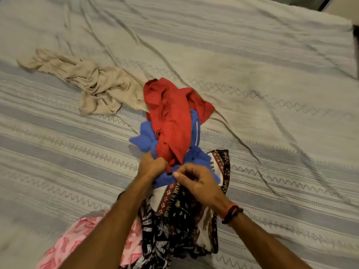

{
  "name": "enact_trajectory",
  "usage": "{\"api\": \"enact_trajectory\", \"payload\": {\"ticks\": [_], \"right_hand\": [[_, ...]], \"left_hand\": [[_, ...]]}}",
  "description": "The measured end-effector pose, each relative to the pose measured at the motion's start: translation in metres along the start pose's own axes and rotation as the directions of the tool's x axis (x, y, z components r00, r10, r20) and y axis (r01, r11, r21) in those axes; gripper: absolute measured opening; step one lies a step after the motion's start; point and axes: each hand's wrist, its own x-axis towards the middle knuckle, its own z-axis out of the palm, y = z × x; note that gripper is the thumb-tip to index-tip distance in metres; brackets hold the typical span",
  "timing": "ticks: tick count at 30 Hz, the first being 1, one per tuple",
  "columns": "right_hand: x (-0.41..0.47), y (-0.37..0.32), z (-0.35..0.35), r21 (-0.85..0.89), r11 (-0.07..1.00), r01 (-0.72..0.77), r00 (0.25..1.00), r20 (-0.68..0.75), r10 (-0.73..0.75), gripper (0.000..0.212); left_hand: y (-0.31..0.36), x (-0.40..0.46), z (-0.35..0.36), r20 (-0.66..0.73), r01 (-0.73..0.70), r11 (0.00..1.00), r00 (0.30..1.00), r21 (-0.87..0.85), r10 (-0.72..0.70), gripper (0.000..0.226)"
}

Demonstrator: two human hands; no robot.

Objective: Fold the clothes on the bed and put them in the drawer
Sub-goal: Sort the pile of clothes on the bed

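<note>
Head view showed me the nearest things first: a pink cloth (77,235) at the bottom edge and a black flowery cloth (174,226) beside it, both lying on the bed (272,65). My two arms reached out over them. My left hand (151,164) was curled tight on a bunch of the blue shirt (144,139). My right hand (194,179), with dark bands at the wrist, pinched the same blue shirt near its lower edge. So both grips were closed on that one shirt.

A little farther off, a red shirt (171,117) lay tangled on top of the blue one. Past that, a tan cloth (101,84) lay crumpled and touched the red one at one side. I saw no drawer anywhere.

I thought the blue shirt would be soft, light and floppy. It would sag if I held it in the middle. I judged it best to pull it free from under the red shirt, then hold it at two corners or the shoulders, so it would hang flat for folding.
</note>
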Motion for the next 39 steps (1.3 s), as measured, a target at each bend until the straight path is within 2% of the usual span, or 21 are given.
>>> {"api": "enact_trajectory", "payload": {"ticks": [2,4,6,8,9,11,12,13,16,21,25,27,29,31,32,34,36,39], "right_hand": [[0.018,0.01,-0.002,-0.102,0.993,-0.063,0.971,-0.235,0.037,0.029],[0.04,0.011,-0.006,-0.125,0.978,-0.168,0.925,-0.364,0.112,0.051],[0.061,0.005,-0.006,0.023,0.966,-0.257,0.91,-0.331,0.25,0.082],[0.077,-0.002,0.004,0.286,0.901,-0.327,0.903,-0.187,0.388,0.105],[0.081,-0.005,0.011,0.37,0.857,-0.36,0.897,-0.116,0.427,0.1],[0.081,-0.016,0.028,0.413,0.816,-0.404,0.894,-0.012,0.449,0.057],[0.075,-0.025,0.037,0.407,0.817,-0.408,0.893,-0.008,0.45,0.036],[0.068,-0.031,0.043,0.414,0.817,-0.401,0.892,-0.026,0.45,0.025],[0.048,-0.052,0.054,0.482,0.806,-0.344,0.903,-0.065,0.424,0.022],[0.006,-0.092,0.076,0.577,0.759,-0.304,0.914,-0.048,0.403,0.024],[-0.038,-0.121,0.097,0.601,0.749,-0.279,0.922,-0.05,0.384,0.026],[-0.065,-0.129,0.105,0.511,0.807,-0.297,0.923,-0.062,0.379,0.023],[-0.088,-0.13,0.108,0.173,0.913,-0.37,0.912,-0.121,0.392,0.029],[-0.121,-0.133,0.109,-0.2,0.876,-0.438,0.896,-0.171,0.409,0.047],[-0.137,-0.135,0.109,-0.281,0.852,-0.442,0.896,-0.175,0.407,0.052],[-0.159,-0.138,0.108,-0.325,0.843,-0.428,0.904,-0.144,0.403,0.055],[-0.174,-0.145,0.108,-0.349,0.851,-0.392,0.919,-0.101,0.382,0.049],[-0.179,-0.156,0.11,-0.379,0.869,-0.319,0.946,-0.074,0.315,0.029]], "left_hand": [[0.0,-0.006,-0.022,-0.084,0.02,0.995,0.996,-0.097,-0.029,0.031],[0.0,-0.015,-0.037,-0.056,0.0,0.986,0.998,-0.169,-0.01,0.023],[-0.001,-0.026,-0.049,-0.034,0.024,0.974,0.999,-0.224,-0.033,0.006],[-0.005,-0.032,-0.064,-0.042,0.053,0.975,0.997,-0.214,-0.063,0.014],[-0.007,-0.034,-0.069,-0.043,0.06,0.979,0.997,-0.193,-0.07,0.023],[-0.011,-0.043,-0.082,-0.028,0.058,0.985,0.998,-0.161,-0.064,0.035],[-0.011,-0.052,-0.09,-0.02,0.052,0.987,0.998,-0.155,-0.056,0.037],[-0.011,-0.058,-0.095,-0.012,0.036,0.987,0.999,-0.154,-0.038,0.04],[-0.008,-0.085,-0.111,0.006,-0.04,0.983,0.999,-0.176,0.042,0.047],[-0.001,-0.139,-0.143,-0.015,-0.275,0.928,0.96,-0.25,0.281,0.05],[-0.002,-0.185,-0.178,-0.085,-0.414,0.903,0.91,-0.115,0.406,0.026],[-0.01,-0.211,-0.191,-0.104,-0.352,0.929,0.926,0.115,0.363,0.011],[-0.027,-0.23,-0.199,-0.06,-0.226,0.892,0.961,0.392,0.27,0.047],[-0.052,-0.256,-0.204,-0.033,-0.126,0.853,0.986,0.507,0.166,0.079],[-0.064,-0.269,-0.205,-0.015,-0.089,0.864,0.994,0.495,0.111,0.083],[-0.083,-0.288,-0.205,0.0,-0.046,0.912,0.999,0.407,0.05,0.075],[-0.096,-0.305,-0.208,-0.004,-0.045,0.934,0.999,0.355,0.049,0.065],[-0.108,-0.314,-0.216,-0.031,-0.071,0.941,0.996,0.33,0.086,0.025]]}}
